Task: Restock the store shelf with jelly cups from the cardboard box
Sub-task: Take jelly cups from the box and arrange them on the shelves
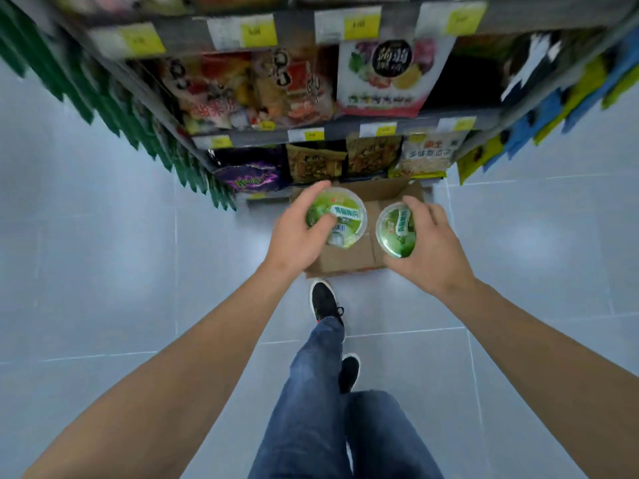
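My left hand (301,233) grips a green-lidded jelly cup (342,216), thumb on the lid and fingers round the rim. Another green jelly cup (396,229) is held in my right hand (432,247), tilted so its lid faces left. Both cups hang above the brown cardboard box (349,257), which sits on the floor against the foot of the store shelf (311,133). The hands cover most of the box's inside. The shelf's levels hold snack bags behind yellow price tags.
Green packets (103,98) hang along the shelf's left side, blue and yellow ones (553,112) along its right. My feet in black shoes (325,302) stand on the grey tiled floor (103,271) just behind the box.
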